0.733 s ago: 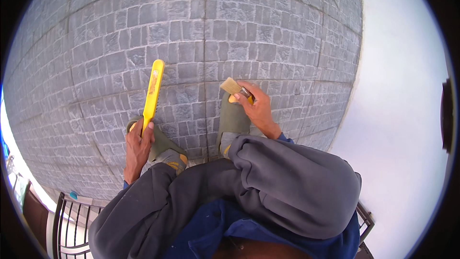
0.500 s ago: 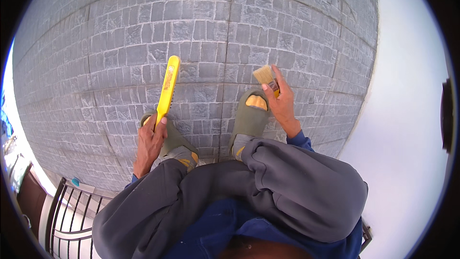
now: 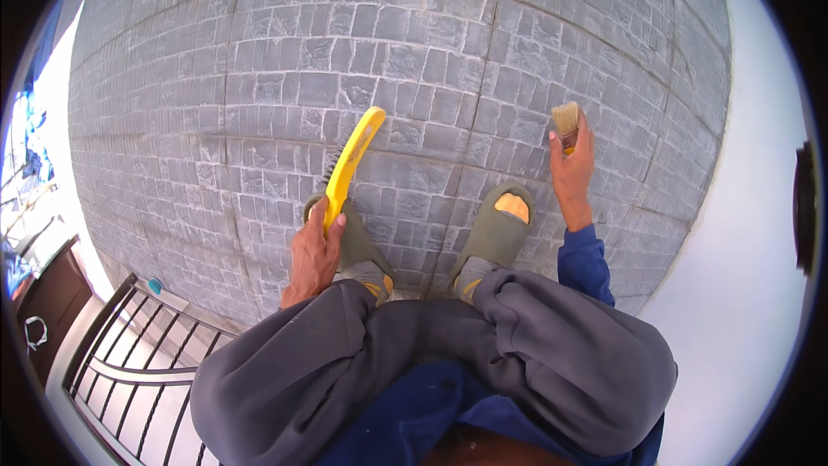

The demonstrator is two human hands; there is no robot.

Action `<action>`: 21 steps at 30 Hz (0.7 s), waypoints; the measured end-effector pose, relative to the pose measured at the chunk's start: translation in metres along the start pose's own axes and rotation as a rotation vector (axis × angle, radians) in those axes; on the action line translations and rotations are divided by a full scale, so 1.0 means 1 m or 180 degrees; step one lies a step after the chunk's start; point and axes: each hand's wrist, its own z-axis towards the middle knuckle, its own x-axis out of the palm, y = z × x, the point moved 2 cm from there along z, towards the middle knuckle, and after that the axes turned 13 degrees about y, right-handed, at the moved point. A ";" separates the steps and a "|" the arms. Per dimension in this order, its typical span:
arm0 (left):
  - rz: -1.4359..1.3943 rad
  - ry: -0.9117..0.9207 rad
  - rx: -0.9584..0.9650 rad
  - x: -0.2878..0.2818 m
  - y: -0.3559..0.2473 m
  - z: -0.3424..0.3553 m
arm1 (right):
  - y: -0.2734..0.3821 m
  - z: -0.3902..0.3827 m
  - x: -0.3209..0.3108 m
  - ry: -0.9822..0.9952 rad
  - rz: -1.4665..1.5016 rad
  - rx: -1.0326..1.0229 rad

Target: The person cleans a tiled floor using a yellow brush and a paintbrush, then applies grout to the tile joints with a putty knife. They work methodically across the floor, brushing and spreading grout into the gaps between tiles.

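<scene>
My left hand point(image 3: 316, 252) is closed round the lower end of a yellow wire brush point(image 3: 348, 160). The brush's dark bristles stick out to its left, and its curved tip points up and away from me. Off to the right, my right hand point(image 3: 573, 174) grips a paintbrush point(image 3: 566, 119) by its handle, with the pale bristles upward. Most of that handle is hidden by the fingers; a bit of yellow shows. Both brushes are held over grey patterned paving point(image 3: 414, 78). Between the hands are my feet in olive slides point(image 3: 493, 229).
A white wall point(image 3: 742, 293) runs along the right side. At the lower left stands a dark metal railing point(image 3: 142, 373), with a small teal object point(image 3: 154, 286) by its corner. Beyond it is a brown panel point(image 3: 56, 302). My bent knees in grey trousers point(image 3: 573, 354) fill the lower part.
My right hand has moved away to the right with the paintbrush, its bristles now pointing more upward. The wire brush has turned, tilting right, so its bristles show on the left. The view has shifted.
</scene>
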 end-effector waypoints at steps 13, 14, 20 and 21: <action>0.0029 -0.0124 0.0468 0.008 -0.048 0.111 | -0.015 -0.013 0.010 -0.0128 -0.0161 0.0000; -0.0009 0.0015 0.0303 0.009 -0.046 0.101 | -0.016 -0.013 0.008 -0.0088 0.0013 -0.0005; 0.0193 -0.0036 0.0267 0.009 -0.039 0.091 | -0.013 -0.021 0.003 -0.0111 0.0090 0.0325; 0.0327 -0.0108 0.0298 0.005 -0.043 0.112 | -0.006 -0.024 0.004 -0.0155 0.0055 0.0155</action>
